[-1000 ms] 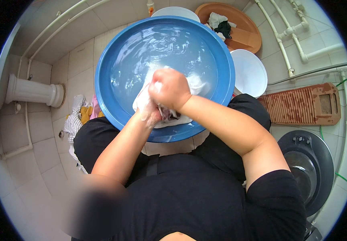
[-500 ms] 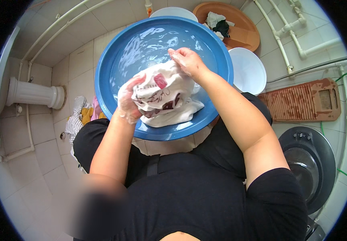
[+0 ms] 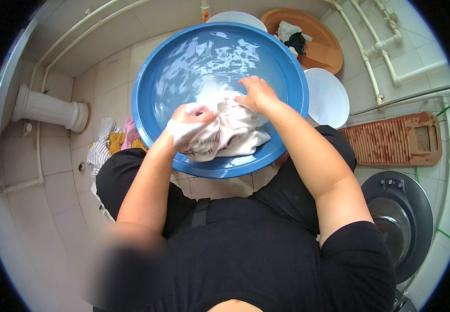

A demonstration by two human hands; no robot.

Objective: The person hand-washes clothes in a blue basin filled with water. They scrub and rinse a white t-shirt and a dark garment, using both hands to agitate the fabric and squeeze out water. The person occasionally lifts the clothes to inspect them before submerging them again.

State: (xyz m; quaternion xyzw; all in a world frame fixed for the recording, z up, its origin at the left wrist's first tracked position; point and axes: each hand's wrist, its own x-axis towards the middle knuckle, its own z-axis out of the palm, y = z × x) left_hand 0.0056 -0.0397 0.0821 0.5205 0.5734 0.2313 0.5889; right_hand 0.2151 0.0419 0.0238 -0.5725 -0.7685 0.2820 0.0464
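A wet white garment (image 3: pixel 238 130) with dark print lies bunched at the near side of a large blue basin (image 3: pixel 139 99) of water. My left hand (image 3: pixel 196 113) has its fingers curled into the cloth, and part of the garment drapes over its wrist. My right hand (image 3: pixel 260 96) is just above the far right part of the cloth, its fingers spread and the thumb close to the folds. Whether the thumb touches the fabric I cannot tell.
White basins (image 3: pixel 329 99) stand behind and right of the blue one. A brown tub (image 3: pixel 329 52) holds clothes. On the right are a brown washboard (image 3: pixel 391 139) and a dark basin (image 3: pixel 417 223). Clothes (image 3: pixel 108 145) lie by my left knee; white pipes (image 3: pixel 365 67) line the walls.
My right hand has let go of the raised cloth and its fingers have spread. The garment has dropped and bunched, its print now mostly folded away; my left hand has turned and curled into it.
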